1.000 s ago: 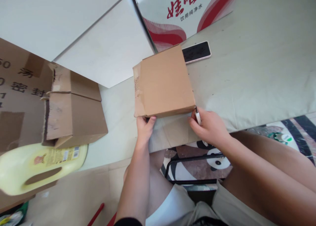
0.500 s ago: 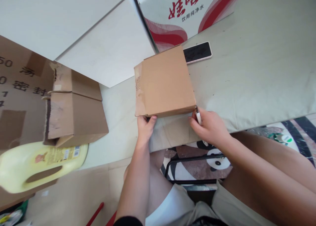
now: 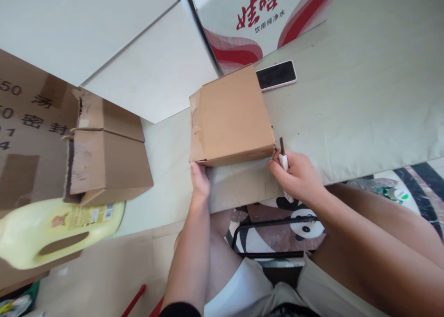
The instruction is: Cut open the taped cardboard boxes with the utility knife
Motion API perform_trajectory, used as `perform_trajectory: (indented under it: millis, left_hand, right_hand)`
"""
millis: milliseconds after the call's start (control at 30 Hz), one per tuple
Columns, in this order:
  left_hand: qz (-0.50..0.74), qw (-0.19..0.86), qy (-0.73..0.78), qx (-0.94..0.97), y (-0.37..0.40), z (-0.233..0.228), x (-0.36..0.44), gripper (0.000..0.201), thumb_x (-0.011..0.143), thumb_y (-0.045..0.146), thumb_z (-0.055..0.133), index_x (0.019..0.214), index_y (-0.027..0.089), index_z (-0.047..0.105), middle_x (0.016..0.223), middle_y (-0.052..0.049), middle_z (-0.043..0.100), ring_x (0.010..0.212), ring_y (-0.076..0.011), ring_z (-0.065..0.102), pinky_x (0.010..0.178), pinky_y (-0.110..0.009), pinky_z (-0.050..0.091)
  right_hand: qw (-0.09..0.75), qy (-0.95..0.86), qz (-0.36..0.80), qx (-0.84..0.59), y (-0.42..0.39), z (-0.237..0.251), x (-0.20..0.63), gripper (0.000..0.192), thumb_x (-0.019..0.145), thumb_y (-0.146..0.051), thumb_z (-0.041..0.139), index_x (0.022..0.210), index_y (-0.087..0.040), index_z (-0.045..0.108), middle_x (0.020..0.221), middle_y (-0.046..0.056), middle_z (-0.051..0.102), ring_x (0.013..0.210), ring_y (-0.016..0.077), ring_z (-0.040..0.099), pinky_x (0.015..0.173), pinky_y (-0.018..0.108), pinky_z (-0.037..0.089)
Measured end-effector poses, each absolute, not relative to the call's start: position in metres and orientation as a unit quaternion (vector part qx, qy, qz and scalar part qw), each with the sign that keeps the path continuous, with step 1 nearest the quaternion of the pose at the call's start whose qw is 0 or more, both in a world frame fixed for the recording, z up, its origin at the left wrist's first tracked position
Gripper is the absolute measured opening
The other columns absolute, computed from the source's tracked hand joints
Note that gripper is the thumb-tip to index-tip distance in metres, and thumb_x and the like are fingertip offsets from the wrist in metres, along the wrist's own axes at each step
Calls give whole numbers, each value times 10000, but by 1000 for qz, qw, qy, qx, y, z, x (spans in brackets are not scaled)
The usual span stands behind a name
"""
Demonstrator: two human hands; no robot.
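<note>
**Hands at near edge of closed cardboard box, cutter held in right**

Left hand is seen in the head view pressed against the near left corner of the cardboard box; the fingers are laid flat along the box's lower front edge and nothing is gripped, so the hand is read as loose and bracing only. Right hand is closed around a small utility knife, white-handled, with a short dark blade pointing up and away just beside the box's near right corner; whether the blade touches the cardboard cannot be told.

The cardboard box is closed and lies flat on the pale cloth-covered surface, near its front edge, with a torn, ragged left side. A phone with a dark screen is lying face up just behind the box's far right corner. A large white carton with red lettering is standing behind both. To the left, an opened brown box with torn flaps is seen, well apart from the hands, and a pale yellow plastic jug is lying on its side just below it. Bare knees and light shorts are visible at the bottom, over a panda-print seat.
</note>
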State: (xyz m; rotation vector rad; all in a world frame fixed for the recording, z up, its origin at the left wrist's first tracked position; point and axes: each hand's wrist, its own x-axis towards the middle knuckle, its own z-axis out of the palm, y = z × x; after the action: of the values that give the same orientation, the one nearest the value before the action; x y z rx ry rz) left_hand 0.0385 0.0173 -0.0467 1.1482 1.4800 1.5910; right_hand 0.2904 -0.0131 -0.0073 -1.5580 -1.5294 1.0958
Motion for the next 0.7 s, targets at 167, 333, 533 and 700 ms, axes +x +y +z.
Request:
perform_trajectory:
  millis: [167,333,533,700]
  left_hand:
    - [666,355,514,408,16,-42,44,658,721,809,650,934,195,754,967,-91,769,1141,-269,697,985,-348,528]
    - [650,416,514,373,8,-25,42,459,698,611,829,850,193,713,851,-28,742,799,-151,716,748,-237,549]
    - [612,453,542,355,-6,-6,38,470,640,543,881,653,195,565,489,43,570,403,-92,525,421,-198,384]
    - [639,451,507,362,-16,-1,30,270,687,421,795,722,205,636,418,57,500,356,-100,459,414,-224,361]
  right_hand:
    - [379,-581,409,-593,-14,-6,292,260,832,-388,497,630,-256,399,499,-48,396,485,129,384,535,316,295]
    - [408,-546,419,-600,-15,-6,295,285,859,-400,520,644,-256,402,517,-45,418,501,134,404,540,321,316]
    - [455,-500,400,-619,-15,-10,296,130,858,-329,552,957,-249,579,709,-22,595,512,140,473,573,331,395]
    - [447,-572,351,-591,-10,-14,293,312,827,-255,529,1113,-237,652,942,45,652,643,158,534,683,353,468]
